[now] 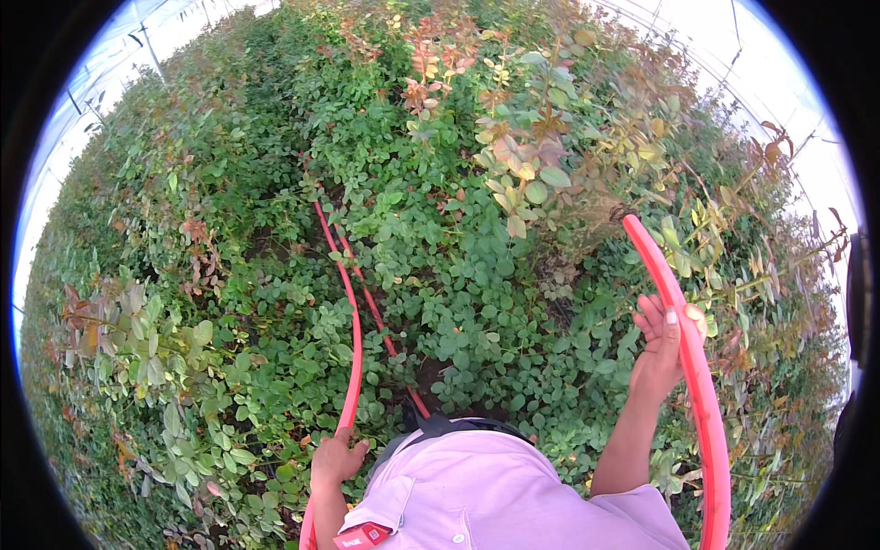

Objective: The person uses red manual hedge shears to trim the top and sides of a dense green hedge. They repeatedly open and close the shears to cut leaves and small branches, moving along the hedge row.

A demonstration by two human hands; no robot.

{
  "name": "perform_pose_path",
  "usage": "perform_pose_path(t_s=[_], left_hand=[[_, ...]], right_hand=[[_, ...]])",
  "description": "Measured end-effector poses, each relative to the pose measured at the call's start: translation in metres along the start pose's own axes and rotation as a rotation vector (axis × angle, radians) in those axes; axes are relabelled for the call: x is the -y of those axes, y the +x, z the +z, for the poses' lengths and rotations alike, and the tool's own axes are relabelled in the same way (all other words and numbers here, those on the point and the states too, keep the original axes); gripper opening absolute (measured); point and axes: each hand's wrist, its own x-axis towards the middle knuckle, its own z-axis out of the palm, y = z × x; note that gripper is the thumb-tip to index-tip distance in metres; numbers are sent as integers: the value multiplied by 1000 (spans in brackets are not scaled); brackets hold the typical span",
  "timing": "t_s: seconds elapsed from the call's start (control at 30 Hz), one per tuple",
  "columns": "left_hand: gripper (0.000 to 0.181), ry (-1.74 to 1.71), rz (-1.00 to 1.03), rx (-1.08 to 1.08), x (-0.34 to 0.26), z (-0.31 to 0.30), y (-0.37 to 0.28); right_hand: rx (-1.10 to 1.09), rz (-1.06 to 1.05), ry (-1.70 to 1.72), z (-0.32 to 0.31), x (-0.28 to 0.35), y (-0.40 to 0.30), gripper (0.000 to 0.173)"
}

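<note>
A pinkish-red hose (700,392) rises along my right side, and my right hand (661,340) grips it a short way below its end. The thumb lies across the front of the hose. The tip points up and forward, over the leaves; a blurred, fan-shaped patch, perhaps water spray (591,221), spreads from its mouth. At my left hip my left hand (337,459) is closed around another stretch of red hose (352,364), which runs forward into the plants and also trails down past my wrist. Whether the two stretches join is out of sight.
Dense leafy shrubs, probably roses (440,275), crowd in on all sides. A second line of red hose (378,316) lies low between them, over patches of dark soil (430,378). Reddish shoots (536,151) stand tall ahead. Pale greenhouse sheeting (784,82) shows beyond.
</note>
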Motion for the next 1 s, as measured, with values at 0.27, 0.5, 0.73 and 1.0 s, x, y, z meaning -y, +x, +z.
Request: perform_pose_path(t_s=[0.27, 0.5, 0.73, 1.0], left_hand=[[54, -24, -33, 28, -4, -3, -1], [53, -46, -42, 25, -2, -11, 2], [51, -76, -17, 21, 16, -20, 14], [53, -119, 25, 6, 52, -29, 28]], right_hand=[[42, 76, -17, 8, -9, -12, 33], [32, 126, -69, 18, -12, -22, 33], [72, 24, 0, 60, -4, -6, 33], [125, -132, 37, 114, 1, 12, 28]])
